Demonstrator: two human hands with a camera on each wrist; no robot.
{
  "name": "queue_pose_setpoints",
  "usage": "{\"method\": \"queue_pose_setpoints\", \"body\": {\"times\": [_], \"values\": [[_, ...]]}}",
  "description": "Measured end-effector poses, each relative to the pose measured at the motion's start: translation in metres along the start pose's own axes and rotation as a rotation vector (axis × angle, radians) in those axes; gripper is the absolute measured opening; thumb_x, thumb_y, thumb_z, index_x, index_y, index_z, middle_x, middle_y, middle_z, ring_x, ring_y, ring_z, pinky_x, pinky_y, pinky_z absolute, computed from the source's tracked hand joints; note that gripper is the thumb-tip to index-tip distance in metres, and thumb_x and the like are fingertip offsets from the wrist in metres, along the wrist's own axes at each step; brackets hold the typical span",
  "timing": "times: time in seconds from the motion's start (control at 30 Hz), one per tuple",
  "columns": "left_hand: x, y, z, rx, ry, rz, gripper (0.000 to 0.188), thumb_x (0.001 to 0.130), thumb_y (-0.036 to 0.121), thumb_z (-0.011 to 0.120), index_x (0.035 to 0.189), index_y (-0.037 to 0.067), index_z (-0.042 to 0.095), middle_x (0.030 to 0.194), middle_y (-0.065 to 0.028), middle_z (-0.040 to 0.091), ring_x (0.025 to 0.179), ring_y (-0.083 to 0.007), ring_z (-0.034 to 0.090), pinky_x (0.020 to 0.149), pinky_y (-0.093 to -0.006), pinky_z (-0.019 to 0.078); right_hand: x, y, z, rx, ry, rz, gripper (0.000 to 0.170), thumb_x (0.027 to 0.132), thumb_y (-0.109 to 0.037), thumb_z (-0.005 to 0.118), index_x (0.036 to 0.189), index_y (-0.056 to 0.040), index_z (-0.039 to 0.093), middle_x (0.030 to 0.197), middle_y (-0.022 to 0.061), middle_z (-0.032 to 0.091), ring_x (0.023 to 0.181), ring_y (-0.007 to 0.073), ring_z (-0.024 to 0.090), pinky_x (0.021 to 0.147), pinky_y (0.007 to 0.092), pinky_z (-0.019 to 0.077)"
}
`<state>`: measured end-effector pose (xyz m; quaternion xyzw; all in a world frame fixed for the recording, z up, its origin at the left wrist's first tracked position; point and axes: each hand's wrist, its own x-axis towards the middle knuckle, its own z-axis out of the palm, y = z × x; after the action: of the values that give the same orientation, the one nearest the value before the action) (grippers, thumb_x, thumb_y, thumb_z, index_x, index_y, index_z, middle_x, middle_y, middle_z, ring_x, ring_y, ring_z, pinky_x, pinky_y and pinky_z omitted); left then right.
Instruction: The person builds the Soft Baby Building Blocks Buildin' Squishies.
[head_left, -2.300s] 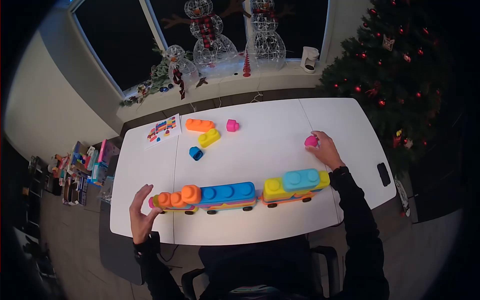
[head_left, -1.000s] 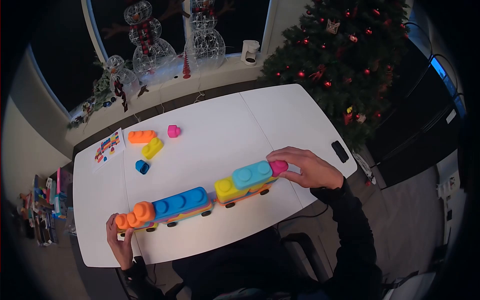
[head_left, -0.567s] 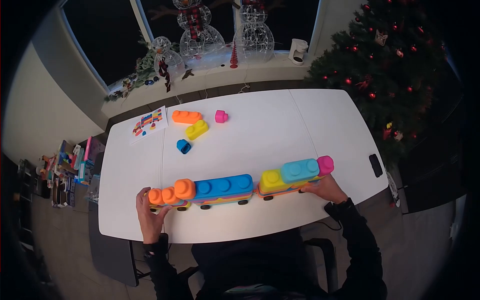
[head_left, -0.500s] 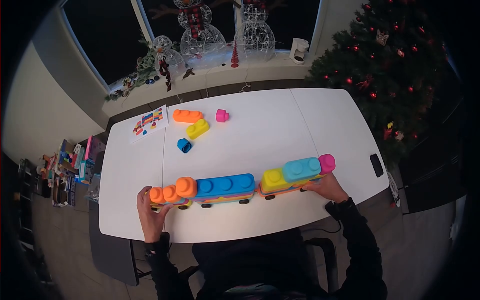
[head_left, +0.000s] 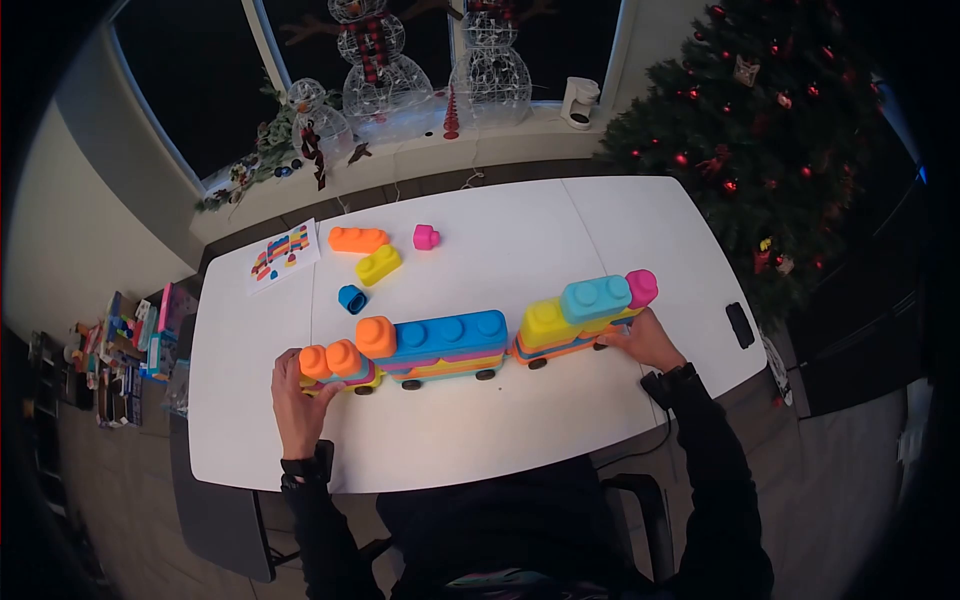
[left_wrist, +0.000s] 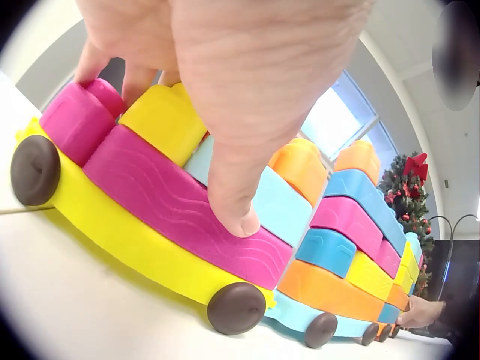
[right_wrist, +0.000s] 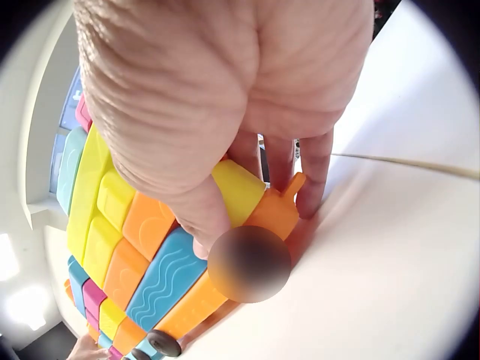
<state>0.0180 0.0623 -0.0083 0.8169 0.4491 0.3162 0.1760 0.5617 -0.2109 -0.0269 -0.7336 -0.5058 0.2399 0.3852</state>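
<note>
A train of stacked blocks on wheeled bases stands along the table. My left hand (head_left: 298, 408) grips its left car, which has a yellow base (left_wrist: 135, 247); the thumb presses the magenta wavy block (left_wrist: 180, 199). The middle car carries a long blue block (head_left: 450, 332) with an orange block (head_left: 376, 337) at its left end. My right hand (head_left: 648, 343) grips the right end of the right car, thumb by a blue wavy block (right_wrist: 166, 274) above the orange base (right_wrist: 196, 306). On top sit a light blue block (head_left: 596, 298) and a magenta block (head_left: 642, 288).
Behind the train lie an orange block (head_left: 358, 240), a yellow block (head_left: 379, 265), a small blue block (head_left: 352, 299) and a magenta block (head_left: 426, 237). A printed picture sheet (head_left: 283, 257) is at the back left, a black object (head_left: 739, 325) near the right edge.
The magenta block went from lying apart, in my right hand, to the train's right top end. My right hand then moved down to the car's end. The train now bends more between its cars.
</note>
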Motion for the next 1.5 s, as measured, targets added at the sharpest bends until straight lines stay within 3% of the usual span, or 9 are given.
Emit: {"method": "queue_pose_setpoints", "body": {"times": [0.23, 0.3, 0.6, 0.77, 1.23, 1.33, 1.43, 1.5], "values": [[0.023, -0.011, 0.019, 0.064, 0.043, 0.066, 0.073, 0.082, 0.011, 0.103, 0.145, 0.003, 0.067, 0.145, -0.0142, 0.063, 0.124, -0.0342, 0.072, 0.094, -0.0418, 0.0708, 0.028, 0.005, -0.004, 0.046, 0.001, 0.025, 0.043, 0.093, -0.002, 0.093, 0.132, 0.003, 0.075, 0.126, 0.0142, 0.085, 0.12, 0.0263, 0.081, 0.108, 0.0424, 0.0627], [0.03, -0.012, 0.025, 0.053, 0.055, 0.039, 0.075, 0.079, 0.019, 0.106, 0.141, 0.003, 0.067, 0.142, -0.0153, 0.067, 0.124, -0.0413, 0.067, 0.104, -0.0499, 0.0597, 0.034, 0.003, -0.005, 0.061, 0.001, 0.045, 0.042, 0.094, -0.002, 0.092, 0.132, 0.0031, 0.075, 0.125, 0.0141, 0.085, 0.119, 0.0253, 0.081, 0.107, 0.0416, 0.0636], [0.057, -0.013, 0.04, 0.047, 0.034, 0.077, 0.075, 0.081, 0.023, 0.105, 0.142, 0.005, 0.064, 0.141, -0.0152, 0.066, 0.122, -0.0412, 0.066, 0.109, -0.0511, 0.0514, 0.053, 0.029, -0.01, 0.094, 0.029, 0.043, 0.038, 0.097, -0.005, 0.091, 0.13, 0.0022, 0.075, 0.122, 0.0128, 0.085, 0.112, 0.0244, 0.081, 0.105, 0.041, 0.0632], [0.062, -0.012, 0.047, 0.053, 0.033, 0.085, 0.076, 0.082, 0.026, 0.105, 0.142, 0.005, 0.063, 0.142, -0.015, 0.066, 0.124, -0.0407, 0.066, 0.11, -0.0529, 0.0497, 0.062, 0.035, -0.016, -0.006, 0.055, 0.062, 0.042, 0.095, -0.008, 0.092, 0.132, 0.0005, 0.074, 0.122, 0.0122, 0.085, 0.115, 0.0256, 0.079, 0.106, 0.0422, 0.0614], [0.064, -0.009, 0.059, 0.128, 0.102, 0.071, 0.078, 0.084, 0.031, 0.104, 0.147, 0.008, 0.063, 0.144, -0.0129, 0.066, 0.129, -0.0396, 0.067, 0.113, -0.0588, 0.0486, 0.064, 0.025, -0.017, 0.041, 0.082, 0.041, 0.042, 0.096, -0.006, 0.091, 0.133, 0.0042, 0.073, 0.124, 0.014, 0.085, 0.114, 0.0248, 0.082, 0.107, 0.0404, 0.063], [0.064, -0.013, 0.059, 0.127, 0.097, 0.063, 0.08, 0.084, 0.032, 0.104, 0.15, 0.009, 0.063, 0.147, -0.0133, 0.066, 0.132, -0.0401, 0.066, 0.118, -0.0609, 0.0471, 0.064, 0.024, -0.016, 0.033, 0.076, 0.054, 0.045, 0.096, -0.006, 0.091, 0.136, 0.0038, 0.072, 0.127, 0.0143, 0.084, 0.116, 0.0252, 0.081, 0.108, 0.0404, 0.0625], [0.064, -0.015, 0.06, 0.147, 0.018, 0.02, 0.094, 0.084, 0.032, 0.104, 0.163, 0.01, 0.056, 0.158, -0.0176, 0.061, 0.145, -0.0426, 0.061, 0.127, -0.0628, 0.0426, 0.06, 0.022, -0.02, 0.004, 0.083, 0.054, 0.053, 0.096, -0.007, 0.092, 0.142, 0.0034, 0.069, 0.134, 0.0151, 0.082, 0.121, 0.026, 0.079, 0.11, 0.0407, 0.0615], [0.052, 0.0, 0.053, 0.174, 0.156, 0.053, 0.107, 0.085, 0.03, 0.103, 0.173, 0.009, 0.046, 0.17, -0.0225, 0.052, 0.158, -0.0452, 0.051, 0.134, -0.0636, 0.0361, 0.055, 0.025, -0.022, -0.013, 0.098, 0.04, 0.057, 0.096, -0.008, 0.092, 0.146, 0.0031, 0.066, 0.137, 0.0155, 0.08, 0.125, 0.0265, 0.078, 0.111, 0.0412, 0.0608]]}}
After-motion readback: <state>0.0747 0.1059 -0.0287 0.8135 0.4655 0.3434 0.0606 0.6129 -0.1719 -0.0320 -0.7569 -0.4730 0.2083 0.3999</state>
